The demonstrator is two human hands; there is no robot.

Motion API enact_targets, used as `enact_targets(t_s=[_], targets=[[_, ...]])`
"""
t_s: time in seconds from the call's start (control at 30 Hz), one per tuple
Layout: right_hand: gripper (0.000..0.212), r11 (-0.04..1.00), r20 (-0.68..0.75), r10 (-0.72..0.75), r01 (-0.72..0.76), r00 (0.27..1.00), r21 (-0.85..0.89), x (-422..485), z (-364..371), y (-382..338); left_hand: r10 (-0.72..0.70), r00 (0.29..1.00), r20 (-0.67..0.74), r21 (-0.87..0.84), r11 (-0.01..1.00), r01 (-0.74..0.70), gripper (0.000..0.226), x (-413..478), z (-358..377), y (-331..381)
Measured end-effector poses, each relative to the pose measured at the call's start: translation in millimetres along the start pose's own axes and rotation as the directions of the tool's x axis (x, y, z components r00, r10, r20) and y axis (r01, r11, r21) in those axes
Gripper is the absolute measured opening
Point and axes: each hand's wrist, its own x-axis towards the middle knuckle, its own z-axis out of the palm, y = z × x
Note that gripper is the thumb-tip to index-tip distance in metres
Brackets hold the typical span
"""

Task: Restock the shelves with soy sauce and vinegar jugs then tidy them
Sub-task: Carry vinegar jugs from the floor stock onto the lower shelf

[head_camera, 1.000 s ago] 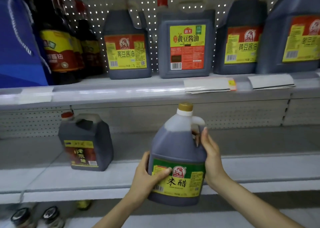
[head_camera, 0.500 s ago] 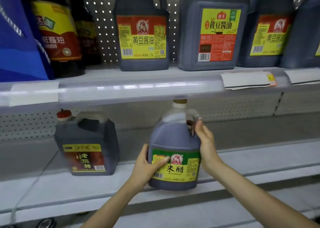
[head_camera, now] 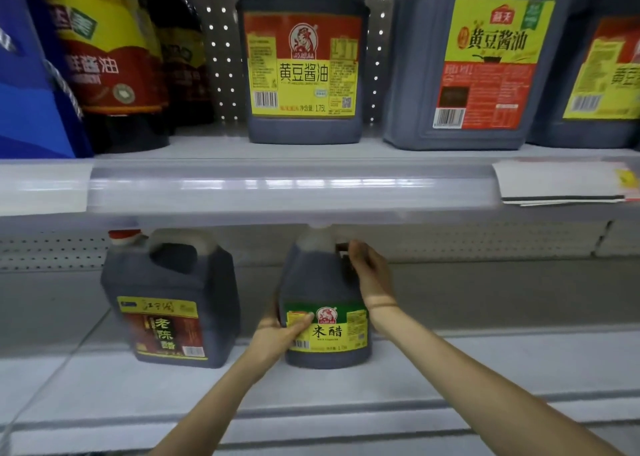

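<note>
Round dark plastic vinegar jug [head_camera: 323, 282] with green label: upright on the white metal lower shelf [head_camera: 485, 362], neck just under the pale upper shelf edge [head_camera: 277, 185]. Left hand [head_camera: 277, 334]: low on the jug's left side, thumb laid across the label, fingers behind and mostly hidden. Right hand [head_camera: 370, 272]: high on the right side, fingers curled at the handle. Hands apart, jug clamped between them. Square dark jug with red cap [head_camera: 173, 289] stands just beside it on the left, not touching. Yellow-labelled soy sauce jug [head_camera: 303, 68] stands on the shelf above
</note>
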Motion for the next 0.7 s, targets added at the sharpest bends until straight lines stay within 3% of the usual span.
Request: enact_targets(t_s=[0.07, 0.17, 0.23, 0.47, 0.7], targets=[[0.077, 1.0, 0.017, -0.006, 0.006, 1.0, -0.023, 1, 1, 7, -0.013, 1.0, -0.015, -0.001, 1.0, 0.013, 0.015, 3, -1, -5], [0.041, 0.995, 0.029, 0.04, -0.038, 0.999, -0.089, 9, 2, 13, -0.021, 1.0, -0.001, 0.016, 1.0, 0.021, 0.014, 7, -3, -4], [0.032, 0.991, 0.026, 0.051, -0.048, 0.998, -0.121, 9, 0, 16, -0.023, 1.0, 0.014, 0.05, 0.998, 0.023, 0.013, 8, -6, -4], [0.029, 0.987, 0.051, 0.089, -0.081, 0.995, -0.138, -7, -1, 7, 0.016, 0.999, 0.045, 0.178, 0.984, -0.023, 0.009, 0, -13, -7], [0.042, 0.938, 0.157, 0.234, -0.18, 0.959, -0.296, -46, -21, -10, 0.125, 0.984, 0.129, 0.266, 0.951, -0.156, 0.039, -24, -17, 8]])
